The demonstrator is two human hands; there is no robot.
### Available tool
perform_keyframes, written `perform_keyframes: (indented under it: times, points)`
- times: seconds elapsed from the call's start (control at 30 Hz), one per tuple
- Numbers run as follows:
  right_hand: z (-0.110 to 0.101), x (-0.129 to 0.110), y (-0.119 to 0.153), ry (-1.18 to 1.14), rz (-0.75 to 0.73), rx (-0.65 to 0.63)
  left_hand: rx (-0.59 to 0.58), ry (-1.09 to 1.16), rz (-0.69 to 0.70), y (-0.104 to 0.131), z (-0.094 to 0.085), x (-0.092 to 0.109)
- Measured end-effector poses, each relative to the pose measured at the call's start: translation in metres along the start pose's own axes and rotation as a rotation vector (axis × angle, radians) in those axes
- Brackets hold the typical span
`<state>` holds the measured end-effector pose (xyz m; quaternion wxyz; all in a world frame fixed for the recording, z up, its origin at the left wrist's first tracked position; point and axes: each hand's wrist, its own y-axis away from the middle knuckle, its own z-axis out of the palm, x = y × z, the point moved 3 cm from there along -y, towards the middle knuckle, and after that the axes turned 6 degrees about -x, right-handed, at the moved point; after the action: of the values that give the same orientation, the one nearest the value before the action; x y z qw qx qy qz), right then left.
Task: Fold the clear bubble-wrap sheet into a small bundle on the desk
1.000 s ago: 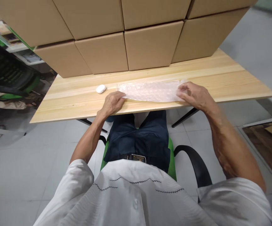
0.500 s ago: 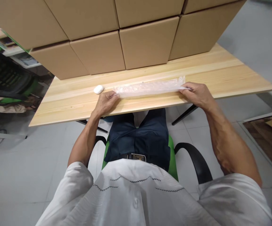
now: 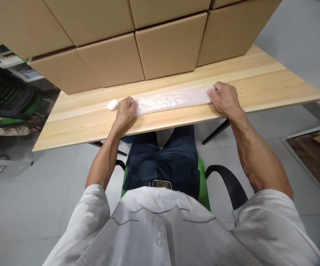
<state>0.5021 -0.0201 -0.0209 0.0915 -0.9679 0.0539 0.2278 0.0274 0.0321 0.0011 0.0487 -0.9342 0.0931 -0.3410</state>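
A long flat strip of translucent plastic wrap (image 3: 173, 99), wrinkled and shiny, stretches sideways just over the front part of the table. At its left end my left hand (image 3: 126, 110) is closed, fingers curled round the plastic. The other end is gripped in my right hand (image 3: 224, 98), which is also closed. A small white rounded case (image 3: 113, 105) lies on the wood, close beside the left knuckles. I cannot tell whether the middle of the strip touches the table.
The wooden table (image 3: 276, 83) carries a stacked wall of cardboard boxes (image 3: 171, 46) along its back. Its front edge runs above my lap. I sit in a green chair with black armrests (image 3: 228, 184). At far left stands another chair (image 3: 12, 88) near shelves.
Both hands have shifted slightly up the table and curled more tightly round the ends. The plastic has turned from a narrow band to a wider face, pulled straighter.
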Motion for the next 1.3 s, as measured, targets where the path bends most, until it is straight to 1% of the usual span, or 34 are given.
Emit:
perform_keyframes:
  times: [0.13, 0.23, 0.33, 0.47, 0.63, 0.77, 0.9, 0.97, 1.03, 1.1, 1.17, 1.23, 1.3]
  points:
    - [0.005, -0.011, 0.008, 0.079, 0.058, -0.015, -0.012, -0.176, 0.008, 0.002, -0.001, 0.005]
    - [0.004, -0.020, 0.014, 0.145, 0.102, -0.044, -0.028, -0.286, 0.002, 0.004, -0.001, 0.008]
    - [0.002, -0.027, 0.018, 0.193, 0.116, -0.053, -0.045, -0.357, -0.019, 0.005, 0.001, 0.010]
    - [0.003, -0.032, 0.019, 0.272, 0.141, -0.064, -0.084, -0.476, -0.060, 0.009, 0.004, 0.016]
    - [0.002, -0.033, 0.020, 0.295, 0.159, -0.084, -0.136, -0.580, -0.094, 0.014, 0.005, 0.023]
    - [0.007, -0.025, 0.014, 0.281, 0.123, -0.049, -0.142, -0.582, -0.077, 0.013, 0.006, 0.018]
    - [0.015, -0.011, 0.007, 0.187, 0.065, 0.003, -0.103, -0.457, -0.047, 0.010, 0.009, 0.009]
    - [0.012, -0.008, 0.010, 0.106, 0.037, 0.019, -0.098, -0.419, -0.057, 0.011, 0.009, 0.007]
    - [0.002, -0.012, 0.018, 0.039, 0.007, 0.038, -0.092, -0.405, -0.041, 0.015, 0.008, 0.007]
    - [-0.012, -0.026, 0.030, 0.038, -0.019, 0.065, -0.066, -0.390, 0.003, 0.022, 0.004, 0.013]
    - [-0.023, -0.050, 0.042, 0.124, -0.050, 0.102, -0.037, -0.383, 0.053, 0.028, 0.001, 0.023]
    - [-0.021, -0.082, 0.049, 0.182, -0.152, 0.040, -0.034, -0.397, 0.118, 0.032, 0.002, 0.038]
    - [-0.005, -0.118, 0.052, 0.177, -0.296, -0.038, -0.068, -0.423, 0.209, 0.033, 0.010, 0.054]
